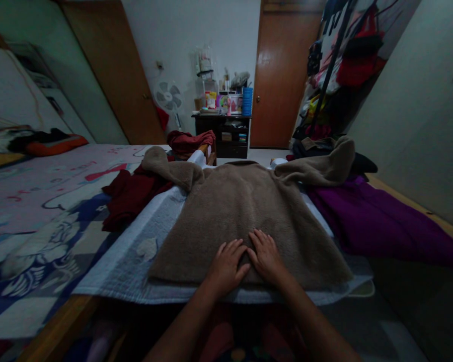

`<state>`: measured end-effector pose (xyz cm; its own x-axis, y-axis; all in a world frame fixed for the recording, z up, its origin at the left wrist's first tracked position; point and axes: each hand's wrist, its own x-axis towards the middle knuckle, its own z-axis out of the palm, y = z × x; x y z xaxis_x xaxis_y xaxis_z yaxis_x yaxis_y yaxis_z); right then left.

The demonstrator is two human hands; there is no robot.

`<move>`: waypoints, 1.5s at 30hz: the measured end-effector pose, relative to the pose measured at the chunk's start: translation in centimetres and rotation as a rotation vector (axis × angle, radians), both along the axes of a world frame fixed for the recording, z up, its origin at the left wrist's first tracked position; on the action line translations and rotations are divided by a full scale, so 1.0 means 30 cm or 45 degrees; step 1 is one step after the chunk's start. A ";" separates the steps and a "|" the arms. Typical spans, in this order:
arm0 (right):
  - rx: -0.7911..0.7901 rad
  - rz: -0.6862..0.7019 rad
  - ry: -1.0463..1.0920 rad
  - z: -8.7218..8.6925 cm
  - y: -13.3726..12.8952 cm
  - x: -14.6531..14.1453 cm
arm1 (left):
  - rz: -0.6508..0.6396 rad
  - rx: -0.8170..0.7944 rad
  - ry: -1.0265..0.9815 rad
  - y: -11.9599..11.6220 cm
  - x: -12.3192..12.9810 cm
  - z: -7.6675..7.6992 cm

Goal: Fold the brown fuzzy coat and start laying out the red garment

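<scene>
A brown fleecy sweater [230,216] lies spread flat in front of me, its hem toward me and both sleeves stretched out to the sides. Beneath it is a pale blue quilted cloth [117,266]. My left hand [228,264] rests flat on the lower middle of the sweater, fingers extended. Right beside it, my right hand [265,255] also lies flat on the fabric with its fingers stretched out. The fingertips of the two hands almost meet. Neither hand grips anything.
Dark red clothing [130,198] lies to the left, by a bed with a patterned sheet [53,186]. Folded purple cloth [381,218] is on the right. Farther back stand a fan [169,96], a dark cabinet [232,146] and a wooden door [277,80]. Bags [362,55] hang at the right.
</scene>
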<state>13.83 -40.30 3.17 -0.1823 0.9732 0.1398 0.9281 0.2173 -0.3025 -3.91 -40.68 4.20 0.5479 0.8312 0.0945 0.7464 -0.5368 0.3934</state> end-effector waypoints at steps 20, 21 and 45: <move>-0.028 -0.045 0.061 0.009 -0.004 -0.004 | 0.533 0.185 0.260 0.184 -0.152 -0.001; -0.023 -0.054 0.059 0.013 -0.005 -0.005 | 0.543 0.176 0.257 0.203 -0.149 0.004; -0.122 -0.178 -0.103 0.133 0.400 0.216 | 0.152 0.134 0.005 0.428 0.198 0.055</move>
<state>20.31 -28.29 7.16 -0.0511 0.9981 0.0353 0.9693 0.0580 -0.2387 2.03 -27.84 5.86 0.4462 0.8761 0.1827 0.8089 -0.4822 0.3365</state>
